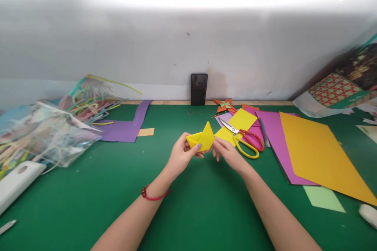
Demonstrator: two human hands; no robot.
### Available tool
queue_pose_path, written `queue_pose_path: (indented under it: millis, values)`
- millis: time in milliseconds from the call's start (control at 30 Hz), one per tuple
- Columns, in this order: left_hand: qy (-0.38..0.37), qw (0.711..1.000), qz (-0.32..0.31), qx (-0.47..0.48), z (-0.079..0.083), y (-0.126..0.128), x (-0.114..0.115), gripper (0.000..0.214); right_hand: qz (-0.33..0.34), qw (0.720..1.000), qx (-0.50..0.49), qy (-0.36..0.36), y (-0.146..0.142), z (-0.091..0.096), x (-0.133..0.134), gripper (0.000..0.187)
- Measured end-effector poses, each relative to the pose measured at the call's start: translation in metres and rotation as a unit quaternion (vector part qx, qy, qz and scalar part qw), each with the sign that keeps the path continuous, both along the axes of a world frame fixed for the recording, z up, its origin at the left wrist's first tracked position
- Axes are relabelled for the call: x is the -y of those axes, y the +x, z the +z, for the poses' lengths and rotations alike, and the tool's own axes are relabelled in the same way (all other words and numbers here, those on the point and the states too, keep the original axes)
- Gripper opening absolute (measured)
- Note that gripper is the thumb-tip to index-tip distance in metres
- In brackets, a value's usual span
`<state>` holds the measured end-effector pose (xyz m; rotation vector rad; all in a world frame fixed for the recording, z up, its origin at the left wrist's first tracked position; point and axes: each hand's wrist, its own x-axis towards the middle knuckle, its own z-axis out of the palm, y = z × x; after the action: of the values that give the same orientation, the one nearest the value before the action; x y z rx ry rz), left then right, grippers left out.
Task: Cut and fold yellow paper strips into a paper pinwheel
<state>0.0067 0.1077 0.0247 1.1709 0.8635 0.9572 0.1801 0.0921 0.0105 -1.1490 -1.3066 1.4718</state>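
A piece of yellow paper [203,138], folded into pointed flaps, is held up over the green table near the middle. My left hand [184,153] grips its left and lower part, thumb on the front and fingers behind. At its right edge, my right hand [226,152] has thumb and forefinger closed on the paper, with the other fingers curled below. To the right of my right hand lie scissors [243,138] with one red and one yellow handle, resting partly on a flat yellow sheet [244,118].
A black phone [199,89] leans against the wall. Purple paper [123,130], a plastic bag [64,133] and tangled strips [91,100] lie left. On the right are magenta [277,137] and orange-yellow sheets [321,153] and a grey pen [264,132]. An orange paper flower [224,105] sits behind.
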Motion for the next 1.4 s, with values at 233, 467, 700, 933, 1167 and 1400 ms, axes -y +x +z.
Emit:
queue_pose_path:
  millis: [233, 467, 700, 933, 1167, 1400]
  values:
    - [0.009, 0.999, 0.031, 0.035, 0.014, -0.003, 0.004, 0.036, -0.008, 0.999, -0.044, -0.02, -0.013, 0.036, 0.001, 0.044]
    - [-0.075, 0.994, 0.037, 0.068, 0.023, -0.003, 0.006, 0.036, 0.038, 0.998, 0.027, 0.048, -0.005, 0.034, 0.011, 0.038]
    - [-0.075, 0.996, -0.004, -0.055, 0.017, 0.002, 0.007, 0.035, 0.019, 0.997, 0.031, 0.067, -0.008, 0.031, 0.011, 0.032]
    - [0.027, 0.989, 0.072, -0.125, 0.011, -0.002, 0.002, 0.038, -0.006, 0.997, 0.063, 0.039, -0.005, 0.027, 0.012, 0.033]
    - [0.042, 0.991, 0.045, -0.119, 0.008, -0.003, 0.003, 0.024, -0.023, 0.993, 0.1, 0.052, -0.01, 0.029, 0.011, 0.029]
    - [0.133, 0.973, 0.027, -0.188, 0.001, -0.003, -0.001, 0.022, -0.112, 0.963, 0.175, 0.174, -0.003, 0.016, 0.007, 0.017]
